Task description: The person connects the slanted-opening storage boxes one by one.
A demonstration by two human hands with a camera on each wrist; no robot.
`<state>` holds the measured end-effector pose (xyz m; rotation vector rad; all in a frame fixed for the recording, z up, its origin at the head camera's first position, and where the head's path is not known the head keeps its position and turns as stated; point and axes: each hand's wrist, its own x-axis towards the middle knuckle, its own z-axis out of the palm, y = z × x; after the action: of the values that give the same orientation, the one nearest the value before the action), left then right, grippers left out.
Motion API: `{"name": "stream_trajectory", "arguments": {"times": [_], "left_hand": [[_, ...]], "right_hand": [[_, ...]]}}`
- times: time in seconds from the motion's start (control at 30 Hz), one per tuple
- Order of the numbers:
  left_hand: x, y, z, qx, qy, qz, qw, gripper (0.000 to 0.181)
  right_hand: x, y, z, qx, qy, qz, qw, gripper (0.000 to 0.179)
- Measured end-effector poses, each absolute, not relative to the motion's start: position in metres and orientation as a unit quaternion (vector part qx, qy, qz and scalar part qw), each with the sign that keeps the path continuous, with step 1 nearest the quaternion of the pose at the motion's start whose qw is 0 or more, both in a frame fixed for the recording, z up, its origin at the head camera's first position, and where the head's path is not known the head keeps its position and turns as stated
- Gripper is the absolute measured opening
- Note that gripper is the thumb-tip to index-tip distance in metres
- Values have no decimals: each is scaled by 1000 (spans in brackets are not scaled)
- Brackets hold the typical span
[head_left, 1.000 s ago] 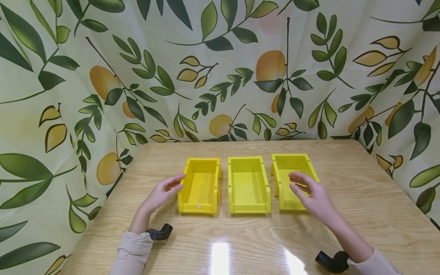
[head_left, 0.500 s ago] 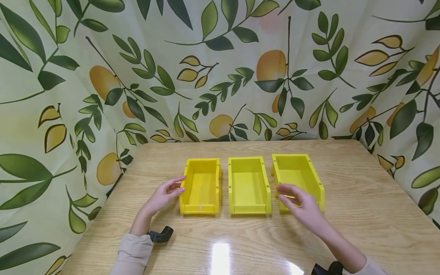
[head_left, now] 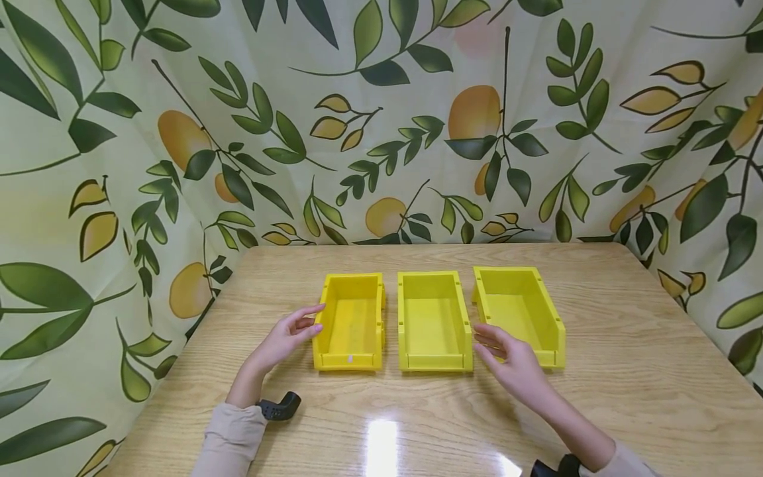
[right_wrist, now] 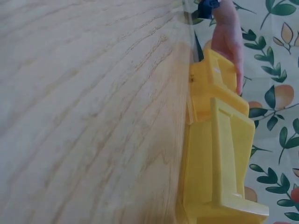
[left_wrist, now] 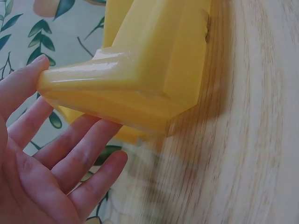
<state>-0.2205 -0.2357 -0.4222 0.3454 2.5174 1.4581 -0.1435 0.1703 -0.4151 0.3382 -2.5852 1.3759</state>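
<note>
Three yellow plastic storage bins stand side by side on the wooden table: a darker yellow left bin (head_left: 322, 361), a middle bin (head_left: 435, 362) and a right bin (head_left: 551, 358). My left hand (head_left: 285, 339) is at the left bin's outer side, thumb and fingertips touching its rim and wall. The left wrist view shows those fingers (left_wrist: 79, 158) loosely spread, nearly straight. Beside the middle bin's right wall, my right hand (head_left: 517, 371) has its fingertips close to that wall and overlaps the right bin's front corner. Contact there cannot be told; the right wrist view hides these fingers.
Behind the table (head_left: 417, 424) and along its sides hangs a cloth (head_left: 250, 40) printed with leaves and fruit. A black wrist-worn device (head_left: 280, 406) sits at the left wrist, another (head_left: 557, 467) at the right. The right bin stands slightly turned.
My right hand has moved left from over the right bin to the middle bin's side. The right bin's front has swung right. The left bin's front has shifted slightly right with my left hand.
</note>
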Motion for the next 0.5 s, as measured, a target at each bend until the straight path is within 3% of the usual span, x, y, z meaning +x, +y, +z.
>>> {"name": "stream_trajectory", "arguments": {"times": [0.5], "left_hand": [[-220,-237,-422,115,853,496,113,54]], "right_hand": [[-155,151,-421,90,-884,451,84,47]]}}
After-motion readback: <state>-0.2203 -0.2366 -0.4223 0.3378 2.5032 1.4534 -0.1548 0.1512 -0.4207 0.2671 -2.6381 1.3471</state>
